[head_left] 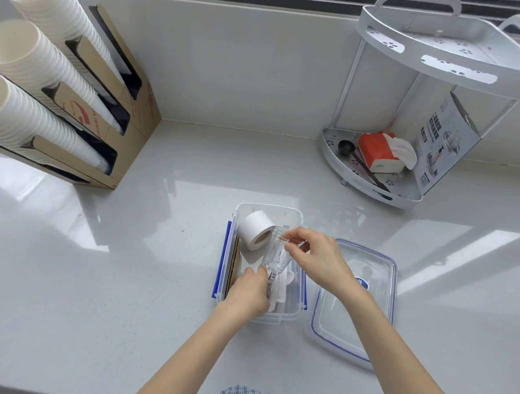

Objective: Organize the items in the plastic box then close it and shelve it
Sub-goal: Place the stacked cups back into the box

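Box (300, 217) contents half-hidden by both hands (249, 289) gripping cups (275, 255).

**Around the edges of the countertop**

At the countertop's (158, 282) far left corner we see a cardboard dispenser (130, 120) holding three stacks of white paper cups (33, 64). Near the far right edge we find a white two-tier rack (374, 184); its lower tier carries a red tissue pack (378, 152), a black scoop (345, 147) and a printed box (445, 140).

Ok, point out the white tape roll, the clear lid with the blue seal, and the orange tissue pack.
White tape roll (256, 229): head view, on its curved outer side.
Clear lid with blue seal (341, 318): head view, on its transparent middle panel.
Orange tissue pack (375, 148): head view, on its orange top face.
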`<action>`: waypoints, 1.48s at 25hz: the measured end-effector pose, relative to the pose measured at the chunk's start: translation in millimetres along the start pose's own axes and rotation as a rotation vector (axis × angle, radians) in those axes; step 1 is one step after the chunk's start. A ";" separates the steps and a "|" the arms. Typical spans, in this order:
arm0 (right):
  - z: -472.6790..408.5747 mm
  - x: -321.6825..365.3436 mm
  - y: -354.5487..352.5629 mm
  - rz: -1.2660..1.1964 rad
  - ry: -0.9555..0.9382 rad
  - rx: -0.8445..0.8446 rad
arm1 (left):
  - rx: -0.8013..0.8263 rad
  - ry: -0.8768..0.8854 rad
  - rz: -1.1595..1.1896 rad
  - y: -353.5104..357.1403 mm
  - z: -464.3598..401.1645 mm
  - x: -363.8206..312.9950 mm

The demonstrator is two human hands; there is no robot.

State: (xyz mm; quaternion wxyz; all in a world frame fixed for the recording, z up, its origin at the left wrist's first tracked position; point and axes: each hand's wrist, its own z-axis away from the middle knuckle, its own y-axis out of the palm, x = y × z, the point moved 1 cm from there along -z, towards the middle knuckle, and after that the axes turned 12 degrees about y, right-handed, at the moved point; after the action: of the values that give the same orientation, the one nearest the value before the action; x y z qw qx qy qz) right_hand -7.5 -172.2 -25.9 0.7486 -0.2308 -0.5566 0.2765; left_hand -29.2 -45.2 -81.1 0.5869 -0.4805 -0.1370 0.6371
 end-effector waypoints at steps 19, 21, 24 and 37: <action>-2.2 3.3 -1.5 0.004 0.007 0.013 | -0.020 -0.040 0.010 -2.0 -12.9 -1.5; -2.1 2.8 -2.3 0.007 0.005 0.009 | -0.032 -0.036 -0.003 0.0 -12.6 -1.8; -2.4 1.9 -3.9 0.006 0.002 0.000 | -0.069 -0.038 0.031 -2.3 -13.5 -4.0; -3.7 -0.2 -1.2 -0.018 0.009 -0.006 | 0.055 0.095 0.275 -9.7 -7.8 -5.4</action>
State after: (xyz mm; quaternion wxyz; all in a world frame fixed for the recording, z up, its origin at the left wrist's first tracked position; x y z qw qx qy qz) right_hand -3.8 -173.4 -26.2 0.7529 -0.2290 -0.5562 0.2670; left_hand -18.0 -50.3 -75.4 0.5128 -0.5081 -0.0246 0.6916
